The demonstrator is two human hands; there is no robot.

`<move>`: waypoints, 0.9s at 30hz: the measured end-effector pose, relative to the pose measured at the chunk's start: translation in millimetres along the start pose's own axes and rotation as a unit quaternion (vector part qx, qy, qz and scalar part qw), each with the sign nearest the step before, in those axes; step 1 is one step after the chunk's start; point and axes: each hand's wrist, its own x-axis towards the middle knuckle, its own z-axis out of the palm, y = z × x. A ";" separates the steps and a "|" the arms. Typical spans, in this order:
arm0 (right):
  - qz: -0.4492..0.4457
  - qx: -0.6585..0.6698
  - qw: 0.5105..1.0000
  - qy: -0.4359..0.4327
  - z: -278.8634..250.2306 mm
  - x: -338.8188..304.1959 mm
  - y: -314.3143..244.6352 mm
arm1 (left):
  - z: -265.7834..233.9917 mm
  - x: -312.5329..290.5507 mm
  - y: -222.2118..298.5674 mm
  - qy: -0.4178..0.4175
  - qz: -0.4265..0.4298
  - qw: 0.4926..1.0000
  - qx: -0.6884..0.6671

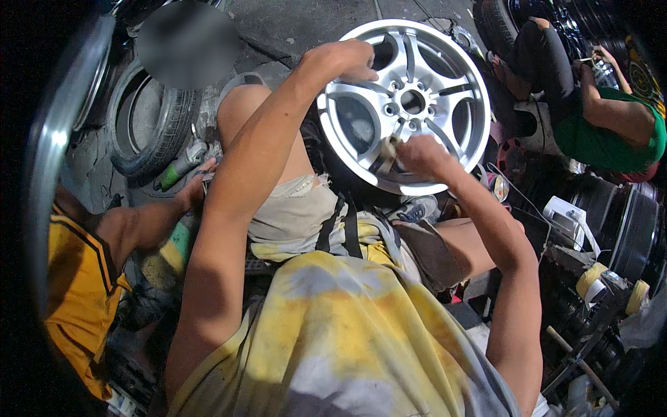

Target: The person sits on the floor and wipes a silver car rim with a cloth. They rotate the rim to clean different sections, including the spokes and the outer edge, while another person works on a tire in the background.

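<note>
A silver alloy wheel rim [413,182] with paired spokes and a round centre hole is propped in front of my knees, its face toward me. My left hand [349,60] reaches over its upper left edge, fingers curled round the rim by a spoke. Low on the face, my right hand [425,157] is closed on a small folded tan-grey piece [387,156]. That piece lies against a lower spoke; whether it is cloth or abrasive paper I cannot tell.
At left are a tyre [149,118], a green-and-grey power tool [177,167] and a person in a yellow top [80,278]. Another person in a green shirt [611,135] works at upper right. Dark wheels [636,222], a white container [564,221] and tape rolls [592,285] crowd the right.
</note>
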 end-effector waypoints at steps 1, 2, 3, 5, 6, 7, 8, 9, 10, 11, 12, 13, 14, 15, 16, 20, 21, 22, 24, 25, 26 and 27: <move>0.006 0.006 0.999 0.036 -6.2 6.2 7.9 | -3.3 0.1 4.0 0.010 0.013 1.000 -0.006; 0.012 0.013 0.997 0.071 -9.3 8.5 11.6 | -4.9 -1.0 7.0 0.019 0.027 0.999 -0.011; 0.006 0.006 0.996 0.089 -9.7 9.7 9.3 | -7.9 -0.8 7.2 0.039 0.049 0.998 -0.019; 0.030 -0.025 0.996 0.077 -0.8 8.3 -2.0 | -10.5 -0.5 9.9 0.033 0.019 0.999 0.005; 0.043 -0.041 0.996 0.067 9.5 1.7 -7.4 | -12.3 -2.3 14.8 0.029 0.005 0.999 0.012; 0.036 -0.052 0.993 0.101 17.7 -10.5 -20.3 | -12.4 -0.5 14.6 0.038 0.008 0.999 0.018; 0.001 -0.033 0.995 0.093 21.5 -16.1 -31.4 | -12.5 1.2 14.4 0.046 0.012 0.999 0.024; 0.003 -0.001 0.999 0.052 17.1 -15.6 -36.3 | -10.7 2.0 14.1 0.052 0.016 0.998 0.031; 0.004 0.031 0.999 0.012 15.6 -15.0 -38.3 | -9.0 4.8 13.3 0.052 0.032 0.998 0.021; 0.029 0.062 0.998 0.005 14.9 -8.6 -23.4 | -7.8 9.0 12.7 0.053 0.047 0.997 0.012; 0.055 0.094 0.994 -0.001 13.0 2.1 1.9 | -6.8 13.2 13.4 0.053 0.063 0.997 0.003; 0.071 0.094 0.993 0.030 13.6 9.3 24.4 | -11.9 10.7 25.4 0.046 0.058 0.997 0.004; 0.085 0.092 0.990 0.062 11.4 16.1 41.2 | -10.6 10.5 26.0 0.056 0.055 0.997 0.007; 0.077 0.071 0.992 0.072 3.9 24.0 49.7 | -8.8 9.6 26.5 0.065 0.052 0.996 0.009; 0.069 0.050 0.993 0.082 -0.3 28.4 53.9 | -7.7 9.1 26.7 0.075 0.049 0.996 0.011; 0.111 -0.077 0.986 0.102 -4.5 25.6 8.2 | -16.8 4.8 26.8 0.060 0.065 0.996 0.022; 0.131 -0.081 0.981 0.120 3.6 18.5 -1.3 | -19.4 4.9 27.1 0.071 0.071 0.995 0.020; 0.150 -0.081 0.976 0.136 11.3 11.6 -14.1 | -17.4 4.5 26.3 0.077 0.077 0.994 0.018; 0.143 -0.116 0.979 0.086 18.8 12.7 -36.9 | -9.4 4.3 21.3 0.096 0.074 0.993 0.007; 0.130 -0.134 0.981 0.060 14.3 12.6 -50.7 | -10.8 1.8 19.4 0.106 0.072 0.992 0.006; 0.117 -0.152 0.981 0.033 9.4 8.9 -64.5 | -10.9 -0.3 19.7 0.096 0.042 0.994 0.004; 0.080 -0.149 0.986 0.000 7.1 2.1 -74.7 | -13.0 -6.3 26.1 0.086 0.014 0.996 -0.001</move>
